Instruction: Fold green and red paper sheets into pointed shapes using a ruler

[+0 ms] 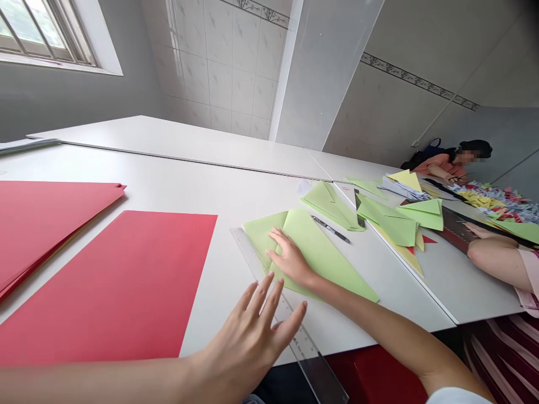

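My right hand (290, 261) lies flat on a sheet of light green paper (328, 264), fingers stretched toward its left part, where a crease or overlapping edge runs. My left hand (255, 325) has its fingers spread and holds nothing. It is in front of a clear plastic ruler (301, 336), hiding part of it; whether it touches the ruler I cannot tell. The ruler runs along the green paper's left side and juts past the table's near edge. Just beyond the paper is a black pen (330, 229).
To the left lie a red sheet (126, 286) and a stack of red paper (50, 224). Cut green pieces (330, 205) and more green paper (387, 219) lie to the right. Another person's arm (497, 255) rests at the right; a seated person (446, 165) is farther back, near colourful paper scraps (497, 202).
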`<state>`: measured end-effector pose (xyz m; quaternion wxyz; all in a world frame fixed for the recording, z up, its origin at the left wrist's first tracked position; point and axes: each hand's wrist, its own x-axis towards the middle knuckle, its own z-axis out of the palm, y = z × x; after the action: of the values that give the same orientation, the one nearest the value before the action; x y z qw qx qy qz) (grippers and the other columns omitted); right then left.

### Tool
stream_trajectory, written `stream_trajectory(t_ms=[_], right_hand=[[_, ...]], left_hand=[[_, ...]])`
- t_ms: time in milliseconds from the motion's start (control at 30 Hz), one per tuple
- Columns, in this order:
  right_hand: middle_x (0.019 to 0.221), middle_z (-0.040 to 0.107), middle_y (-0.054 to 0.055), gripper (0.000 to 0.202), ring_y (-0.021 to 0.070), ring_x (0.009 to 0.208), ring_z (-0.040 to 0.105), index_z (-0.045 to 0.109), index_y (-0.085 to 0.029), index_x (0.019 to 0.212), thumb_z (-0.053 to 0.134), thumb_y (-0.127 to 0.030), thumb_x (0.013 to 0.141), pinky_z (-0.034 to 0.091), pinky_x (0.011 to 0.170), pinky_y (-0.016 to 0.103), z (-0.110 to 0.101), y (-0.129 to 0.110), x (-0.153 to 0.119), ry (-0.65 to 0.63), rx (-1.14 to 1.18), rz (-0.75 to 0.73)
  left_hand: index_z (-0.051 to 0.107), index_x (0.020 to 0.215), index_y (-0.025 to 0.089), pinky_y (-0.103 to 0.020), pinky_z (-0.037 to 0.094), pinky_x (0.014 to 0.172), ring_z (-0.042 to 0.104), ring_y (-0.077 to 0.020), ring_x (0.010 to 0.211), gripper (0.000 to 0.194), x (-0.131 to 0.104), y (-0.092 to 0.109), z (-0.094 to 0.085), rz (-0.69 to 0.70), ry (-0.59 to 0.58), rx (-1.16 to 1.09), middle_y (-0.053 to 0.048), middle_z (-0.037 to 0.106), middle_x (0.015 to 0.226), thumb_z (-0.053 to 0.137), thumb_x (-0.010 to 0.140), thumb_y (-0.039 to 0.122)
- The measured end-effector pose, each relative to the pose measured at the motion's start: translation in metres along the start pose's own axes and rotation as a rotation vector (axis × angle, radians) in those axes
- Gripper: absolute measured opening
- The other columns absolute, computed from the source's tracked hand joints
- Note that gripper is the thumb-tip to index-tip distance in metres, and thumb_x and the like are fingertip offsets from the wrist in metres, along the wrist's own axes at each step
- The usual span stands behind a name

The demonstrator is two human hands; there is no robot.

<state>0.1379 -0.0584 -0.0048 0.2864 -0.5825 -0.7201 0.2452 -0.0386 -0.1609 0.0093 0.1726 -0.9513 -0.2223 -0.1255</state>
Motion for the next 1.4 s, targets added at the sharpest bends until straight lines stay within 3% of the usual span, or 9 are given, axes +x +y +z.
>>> stream_trajectory(t_ms=[133,233,400,533,667,867,1033,1233,1400], right_hand=[[0.154,0.042,0.007,0.05,0.0195,0.147,0.032,0.055,-0.02,0.139,0.045,-0.023,0.09,0.03,0.12,0.041,-0.003,0.003,0.001,0.023,0.115,0.027],[0.154,0.042,0.007,0.046,0.0198,0.146,0.034,0.058,-0.019,0.136,0.04,-0.034,0.096,0.031,0.119,0.039,-0.005,0.002,0.001,0.034,0.194,0.053],[0.151,0.047,0.005,0.052,0.0186,0.143,0.039,0.061,-0.019,0.132,0.03,-0.048,0.101,0.034,0.117,0.035,-0.013,-0.003,-0.001,0.036,0.309,0.099],[0.148,0.051,0.004,0.049,0.0178,0.141,0.042,0.061,-0.02,0.131,0.032,-0.044,0.1,0.036,0.116,0.034,-0.02,-0.004,0.0,0.045,0.351,0.106],[0.145,0.055,0.003,0.048,0.0169,0.139,0.045,0.059,-0.021,0.132,0.03,-0.04,0.1,0.037,0.115,0.033,-0.027,0.0,0.004,0.068,0.352,0.105],[0.157,0.038,0.007,0.064,0.0196,0.145,0.035,0.034,-0.021,0.153,0.042,-0.024,0.089,0.035,0.116,0.04,-0.038,0.013,0.01,0.059,0.265,0.106],[0.164,0.02,0.005,0.085,0.025,0.152,0.013,0.024,-0.026,0.157,0.058,-0.023,0.08,0.021,0.122,0.048,-0.046,0.021,0.015,-0.014,0.076,0.095],[0.165,0.011,0.016,0.108,0.0342,0.151,0.014,0.017,-0.024,0.159,0.077,-0.036,0.07,0.023,0.117,0.056,-0.067,0.024,0.03,-0.119,-0.112,0.098],[0.166,0.008,0.002,0.117,0.0253,0.153,0.008,0.002,-0.04,0.157,0.078,-0.028,0.068,0.024,0.118,0.047,-0.083,0.022,0.051,-0.225,-0.186,-0.094]], left_hand=[[0.028,0.153,0.013,-0.058,0.049,0.098,0.042,-0.0469,0.134,0.072,0.019,0.006,-0.001,0.033,-0.028,-0.015,-0.032,0.045,0.142,0.054,0.087,0.025],[0.032,0.151,0.013,-0.058,0.051,0.095,0.043,-0.0482,0.132,0.065,0.028,0.008,0.002,0.014,-0.075,-0.02,-0.033,0.045,0.142,0.051,0.089,0.021],[0.032,0.151,0.012,-0.062,0.044,0.101,0.034,-0.0496,0.137,0.069,0.037,0.004,0.013,-0.023,-0.193,-0.107,-0.033,0.04,0.145,0.054,0.087,0.019],[0.034,0.151,0.014,-0.064,0.04,0.105,0.027,-0.0499,0.14,0.072,0.036,0.0,0.023,-0.049,-0.245,-0.188,-0.031,0.035,0.149,0.06,0.085,0.03],[0.033,0.152,0.02,-0.062,0.035,0.11,0.019,-0.0443,0.146,0.073,0.023,-0.008,0.024,-0.047,-0.243,-0.199,-0.024,0.028,0.156,0.059,0.084,0.025],[0.041,0.148,0.026,-0.054,0.034,0.116,0.02,-0.0357,0.148,0.082,-0.011,-0.04,0.017,-0.053,-0.049,-0.139,-0.011,0.027,0.159,0.047,0.071,0.0],[0.057,0.134,0.035,-0.043,0.042,0.114,0.031,-0.0233,0.146,0.079,-0.035,-0.077,0.009,-0.145,-0.061,-0.193,0.006,0.035,0.155,0.03,0.074,-0.008],[0.049,0.141,0.033,-0.038,0.045,0.112,0.033,-0.0188,0.145,0.071,-0.044,-0.1,0.005,-0.15,-0.118,-0.263,0.005,0.036,0.155,0.028,0.084,-0.005],[0.042,0.145,0.033,-0.038,0.042,0.113,0.038,-0.0181,0.142,0.073,-0.04,-0.105,0.009,-0.123,-0.105,-0.384,0.005,0.042,0.151,0.027,0.084,-0.005]])
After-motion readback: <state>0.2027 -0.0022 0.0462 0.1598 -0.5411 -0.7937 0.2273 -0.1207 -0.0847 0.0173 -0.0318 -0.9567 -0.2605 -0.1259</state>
